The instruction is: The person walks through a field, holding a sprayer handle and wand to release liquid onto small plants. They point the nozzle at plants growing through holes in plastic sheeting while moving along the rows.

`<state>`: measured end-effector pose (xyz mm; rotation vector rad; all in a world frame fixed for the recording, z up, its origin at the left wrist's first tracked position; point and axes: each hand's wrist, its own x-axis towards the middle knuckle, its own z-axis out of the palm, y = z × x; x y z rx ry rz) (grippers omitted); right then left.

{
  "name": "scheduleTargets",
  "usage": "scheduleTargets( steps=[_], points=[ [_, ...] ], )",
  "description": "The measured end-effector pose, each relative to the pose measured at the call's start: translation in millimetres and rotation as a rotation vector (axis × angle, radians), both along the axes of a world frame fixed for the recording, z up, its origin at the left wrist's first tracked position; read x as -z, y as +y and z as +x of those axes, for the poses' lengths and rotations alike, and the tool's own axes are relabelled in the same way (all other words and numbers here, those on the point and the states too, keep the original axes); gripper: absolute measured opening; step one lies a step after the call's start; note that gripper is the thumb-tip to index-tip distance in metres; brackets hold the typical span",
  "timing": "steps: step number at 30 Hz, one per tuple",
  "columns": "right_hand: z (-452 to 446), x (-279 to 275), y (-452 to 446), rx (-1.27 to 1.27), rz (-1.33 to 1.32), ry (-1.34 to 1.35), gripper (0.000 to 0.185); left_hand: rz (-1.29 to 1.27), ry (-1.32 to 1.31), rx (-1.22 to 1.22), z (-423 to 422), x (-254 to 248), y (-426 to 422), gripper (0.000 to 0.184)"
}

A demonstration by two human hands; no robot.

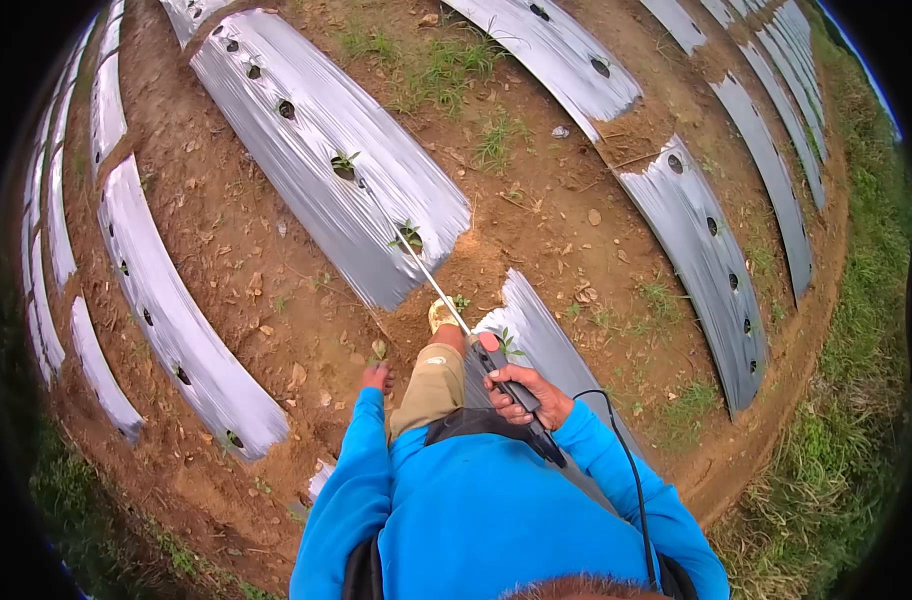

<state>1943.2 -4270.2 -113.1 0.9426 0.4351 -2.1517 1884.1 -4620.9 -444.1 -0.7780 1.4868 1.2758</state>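
My right hand (531, 395) is wrapped round the dark grip of a spray wand (438, 287). From the grip, its thin metal rod runs up and left over the silver plastic sheet (306, 150), with the tip near a seedling (345, 163) in a round hole. A second seedling (408, 235) grows beside the rod, nearer me. A black cable (631, 465) leads back from the grip past my right sleeve. Low at my left side is my left hand (378, 376), its fingers closed; a small leaf shows just above them, and whether they hold it is unclear.
My foot (442, 314) stands on bare soil between two sheet ends. Another silver strip (551, 345) begins just right of my leg. More covered rows (711, 250) with holes lie on both sides, with brown soil (546, 215) and weeds between. Tall grass (826, 460) borders the right.
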Motion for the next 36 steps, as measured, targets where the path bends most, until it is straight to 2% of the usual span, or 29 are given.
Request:
scheduleTargets(
  steps=[5, 7, 11, 14, 16, 18, 19, 21, 23, 25, 27, 29, 31, 32, 36],
  points=[
    [-51.9, -30.0, 49.0, -0.045, -0.023, -0.003, 0.025, -0.011, 0.163, -0.011, -83.3, -64.7, 106.3, 0.026],
    [-73.1, -33.9, 63.3, -0.078, -0.040, 0.046, 0.024, 0.114, 0.213, 0.000, -116.5, -74.6, 125.7, 0.030],
    [-120.1, -41.9, 87.9, -0.148, -0.131, 0.051, 0.022, 0.105, 0.292, 0.013, -163.2, -97.5, 142.7, 0.033],
    [-154.3, -35.3, 112.8, -0.219, -0.155, 0.130, 0.023, 0.069, 0.239, 0.013, -186.7, -91.7, 142.6, 0.034],
    [-178.1, -28.5, 135.1, -0.288, -0.139, 0.174, 0.024, -0.100, 0.264, 0.009, -198.6, -87.7, 150.8, 0.032],
    [-202.6, -17.9, 167.7, -0.378, -0.130, 0.182, 0.024, -0.125, 0.277, -0.042, -203.0, -71.3, 153.5, 0.032],
    [-213.7, -8.0, 185.9, -0.411, -0.124, 0.186, 0.024, -0.162, 0.261, -0.083, -202.3, -67.2, 157.0, 0.032],
    [-241.1, 18.2, 229.9, -0.454, -0.292, 0.154, 0.024, -0.197, 0.252, -0.171, -203.5, -53.6, 186.2, 0.031],
    [-268.0, 30.1, 271.5, -0.517, -0.350, 0.155, 0.024, -0.267, 0.180, -0.381, -195.0, -43.4, 209.3, 0.029],
    [-289.4, 30.4, 309.1, -0.536, -0.313, 0.137, 0.025, -0.215, -0.016, -0.449, -190.0, -30.6, 247.6, 0.033],
    [-318.7, 28.3, 339.6, -0.579, -0.292, 0.149, 0.024, -0.163, 0.113, -0.291, -175.2, -13.4, 282.3, 0.035],
    [-348.1, 33.0, 365.2, -0.579, -0.370, 0.032, 0.025, -0.296, 0.711, 0.200, -148.3, 39.4, 299.9, 0.049],
    [-386.0, 39.7, 380.3, -0.602, -0.372, 0.034, 0.025, -0.340, 0.653, 0.233, -158.8, 0.8, 344.1, 0.049],
    [-403.0, 41.8, 383.7, -0.586, -0.384, 0.027, 0.025, -0.349, 0.652, 0.219, -173.0, 1.0, 347.8, 0.049],
    [-482.2, 47.5, 392.6, -0.562, -0.318, 0.029, 0.024, -0.363, 0.607, 0.265, -225.3, 53.0, 369.9, 0.045]
  ],
)
